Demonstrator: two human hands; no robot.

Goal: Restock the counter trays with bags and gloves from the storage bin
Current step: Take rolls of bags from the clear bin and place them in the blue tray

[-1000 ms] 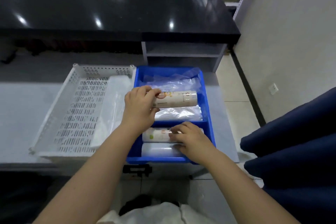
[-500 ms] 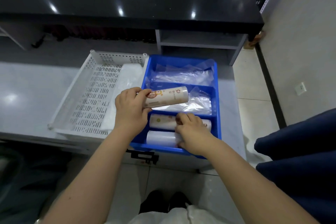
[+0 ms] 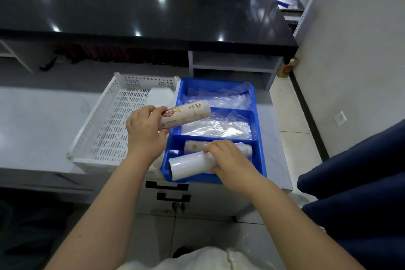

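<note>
Right hand: the right hand [image 3: 228, 160] gripped the near end of a plain white roll of bags [image 3: 189, 167], fingers [image 3: 211, 149] curled over its top, the roll tilted across the front rim of the blue tray [image 3: 260, 160].
Front compartment: a second, printed roll [image 3: 243, 149] lay behind the plain one, partly hidden by the right hand.
Left hand: the left hand [image 3: 144, 132] held a labelled roll of bags [image 3: 186, 113] by its left end, thumb and fingers closed around it, raised above the tray's left wall and slanted up to the right.
Middle compartment: loose clear plastic bags [image 3: 215, 126] lay flat inside, below the raised roll.
Far compartment: more crumpled clear plastic [image 3: 219, 98] filled the rear section.
White basket: a perforated white basket [image 3: 114, 120] stood touching the blue tray's left side on the grey tabletop [image 3: 39, 120], with a sheet of pale plastic [image 3: 162, 96] at its far right corner.
Beyond: a glossy black counter [image 3: 142, 13] ran across the back, a grey open shelf [image 3: 234, 63] beneath it.
Right edge: dark blue fabric [image 3: 361, 182] filled the lower right, beside the tiled floor.
</note>
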